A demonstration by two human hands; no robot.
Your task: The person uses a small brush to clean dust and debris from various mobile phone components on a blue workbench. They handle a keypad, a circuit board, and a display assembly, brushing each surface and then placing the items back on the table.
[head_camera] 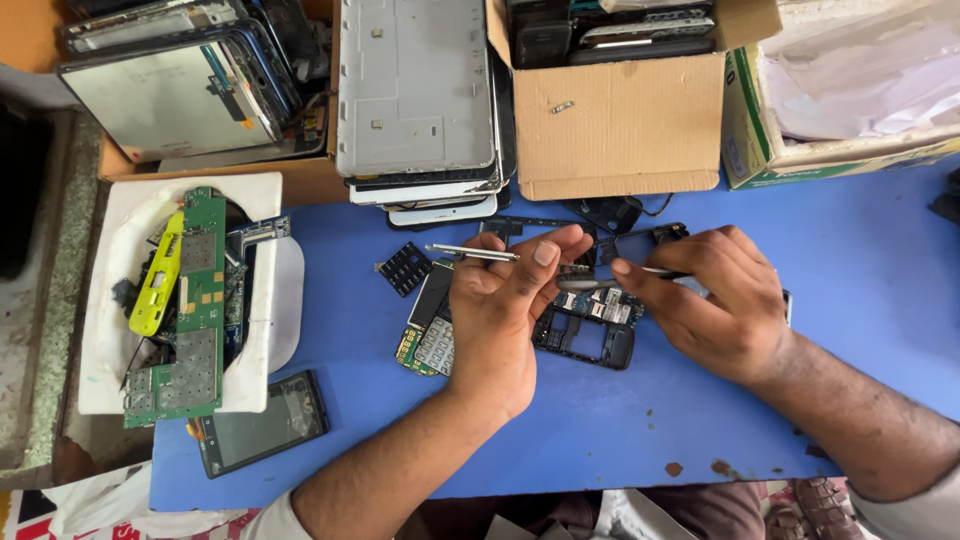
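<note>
Phone frame (585, 335) lies between left hand (500, 320) and right hand (715, 300)

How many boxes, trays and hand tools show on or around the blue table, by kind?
Brown cardboard boxes: 2
Green-and-white printed carton: 1
White foam tray of green circuit boards: 1
Metal tweezers, in the left hand: 1
Slim tool in the right hand: 1
Total: 6

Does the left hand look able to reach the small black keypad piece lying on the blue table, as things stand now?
Probably yes. The small black keypad piece lies bare on the blue table, just beside the left hand, with nothing on top of it. But that hand already pinches slim metal tweezers, so its fingers are busy.
</note>
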